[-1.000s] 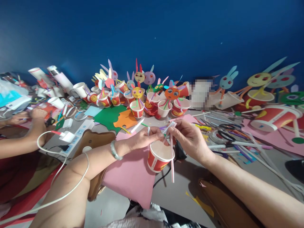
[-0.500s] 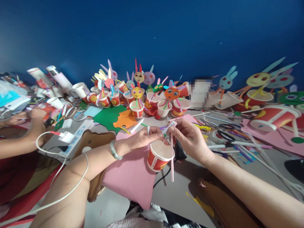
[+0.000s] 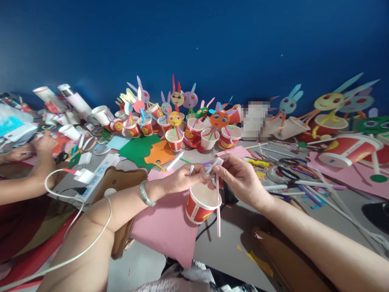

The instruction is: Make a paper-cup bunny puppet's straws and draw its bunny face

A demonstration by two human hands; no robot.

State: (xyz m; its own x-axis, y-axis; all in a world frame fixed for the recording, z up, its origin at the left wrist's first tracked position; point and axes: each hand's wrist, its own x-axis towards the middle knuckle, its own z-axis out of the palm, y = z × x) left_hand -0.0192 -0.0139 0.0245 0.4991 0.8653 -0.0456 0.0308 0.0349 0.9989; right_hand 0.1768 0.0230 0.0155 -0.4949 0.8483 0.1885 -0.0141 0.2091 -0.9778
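My left hand (image 3: 194, 175) and my right hand (image 3: 238, 172) meet above a red and white paper cup (image 3: 203, 205), both with fingers pinched. Between their fingertips is a bent white straw with red stripes (image 3: 218, 215), whose long end hangs down beside the cup's right side. A short white tip sticks up from the left fingers; whether it belongs to the same straw I cannot tell. The cup's mouth faces up, its back rim partly hidden by my fingers. What holds up the cup is unclear. Beneath it, to the left, lies pink paper (image 3: 165, 219).
Paper cups with rabbit-faced figures (image 3: 175, 121) line the wall. Green paper (image 3: 136, 150) and orange paper (image 3: 161, 153) lie before them. A power strip (image 3: 101, 172) and white cable are left, near another person's hands (image 3: 42, 146). Straws, tape and scissors (image 3: 287, 172) clutter the right.
My hands stay together, and my fingertips have shifted on the straw. The cup and the hanging straw end have moved slightly down and left.
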